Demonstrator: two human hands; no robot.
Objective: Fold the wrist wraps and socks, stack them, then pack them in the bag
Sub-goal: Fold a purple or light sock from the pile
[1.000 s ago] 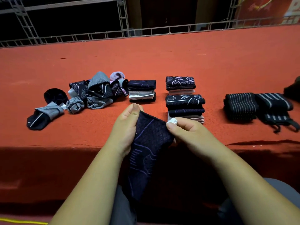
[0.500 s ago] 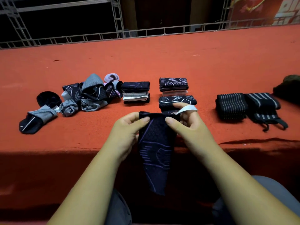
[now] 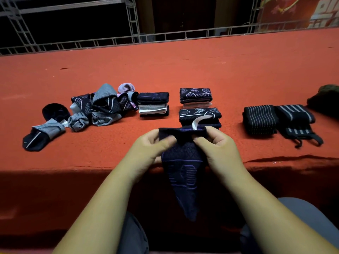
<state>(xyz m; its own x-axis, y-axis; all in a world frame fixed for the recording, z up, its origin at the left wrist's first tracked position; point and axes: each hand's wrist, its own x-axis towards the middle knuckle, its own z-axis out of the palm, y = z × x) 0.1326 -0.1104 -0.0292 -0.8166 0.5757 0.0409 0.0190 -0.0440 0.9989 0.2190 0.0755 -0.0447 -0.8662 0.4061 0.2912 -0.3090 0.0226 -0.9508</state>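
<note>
Here, over the near edge of a red carpeted platform (image 3: 183, 70), the left hand (image 3: 146, 151) and right hand (image 3: 218, 147) are pinching the cuff of a dark purple-lined sock (image 3: 183, 173), thumbs in front, fingers curled behind, while its toe is hanging between the forearms. A white tag (image 3: 199, 121) is sticking up by the right fingers, too small to read. Beyond, three folded stacks (image 3: 153, 104) are sitting between a loose sock pile (image 3: 102, 105) and striped wrist wraps (image 3: 260, 120). Metal trussing (image 3: 165, 36) is running behind, beside a red banner (image 3: 302, 10) with illegible pale characters.
</note>
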